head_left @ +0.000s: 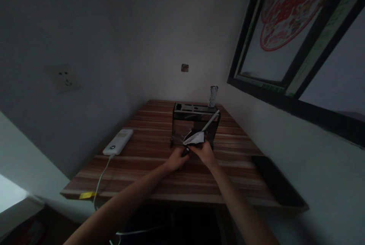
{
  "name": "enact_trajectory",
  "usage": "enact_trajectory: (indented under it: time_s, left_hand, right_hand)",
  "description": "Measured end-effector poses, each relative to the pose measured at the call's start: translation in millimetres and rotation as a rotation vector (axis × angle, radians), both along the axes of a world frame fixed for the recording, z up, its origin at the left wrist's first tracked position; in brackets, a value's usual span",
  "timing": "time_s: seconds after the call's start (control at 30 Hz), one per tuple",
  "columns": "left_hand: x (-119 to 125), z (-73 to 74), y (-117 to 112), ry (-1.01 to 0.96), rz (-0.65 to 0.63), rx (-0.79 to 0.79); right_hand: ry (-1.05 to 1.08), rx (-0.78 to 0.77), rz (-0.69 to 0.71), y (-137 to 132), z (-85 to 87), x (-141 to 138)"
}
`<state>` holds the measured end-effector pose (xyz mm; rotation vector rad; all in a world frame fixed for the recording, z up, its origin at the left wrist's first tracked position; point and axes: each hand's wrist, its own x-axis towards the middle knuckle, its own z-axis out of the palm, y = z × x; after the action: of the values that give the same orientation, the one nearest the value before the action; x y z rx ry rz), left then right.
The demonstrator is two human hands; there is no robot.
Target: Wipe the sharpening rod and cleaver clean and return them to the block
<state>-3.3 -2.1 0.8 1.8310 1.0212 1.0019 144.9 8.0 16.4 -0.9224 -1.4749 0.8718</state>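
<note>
1. Brown wood-grain bench (142,163), striped, carries all working items. Lighting: dim; fine detail ltd.
2. Clear-walled box (182,126) w/ dark frame: upright, approx. mid-bench, directly beyond both hands. Top panel has dark cut-outs.
3. L hand (175,158): fingers curled around small dark piece (186,151), nr lower front edge of box. One end of piece projects from grip toward R hand.
4. R hand (205,154): fingers bent inward, at lower edge of white-and-dark piece (196,137). Degree of closure & exact hold: cannot tell.
5. White-and-dark piece pos.: in front of box, above hands; pale face up, dark along edges. Fingertips of both hands close together below it.
6. White strip (211,120): diagonal, from nr upper R corner of box down toward white-and-dark piece. Inside or outside box wall: cannot tell.
7. Silvery tube (213,96): upright at rear R corner of box. On top panel or behind it: cannot tell.
8. White device (118,142): flat on L side of bench, well apart from hands. Pale cable (102,178) runs from its near end over front edge, past yellow tag (86,195).
9. Black slab (278,180): flat at R edge of bench, nr wall.
</note>
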Motion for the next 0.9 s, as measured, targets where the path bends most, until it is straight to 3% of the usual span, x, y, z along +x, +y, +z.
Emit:
enact_trajectory:
  time_s: [0.13,0.43,0.67,0.9]
  left_hand:
    - [0.5,-1.3,4.0,-0.001,0.004,0.103]
    - [-1.2,-3.8,4.0,0.082,-0.029,0.019]
    - [-1.1,1.4,1.9,0.113,-0.054,0.067]
    - [-1.0,2.4,0.0,0.192,-0.107,0.011]
  right_hand:
    - [-0.026,0.046,-0.028,-1.4,2.6,1.0]
    - [0.059,0.058,-0.022,-1.6,12.1,8.3]
    - [0.077,0.079,-0.149,1.0,19.0,19.3]
    - [0.189,0.102,-0.307,7.6,20.5,34.8]
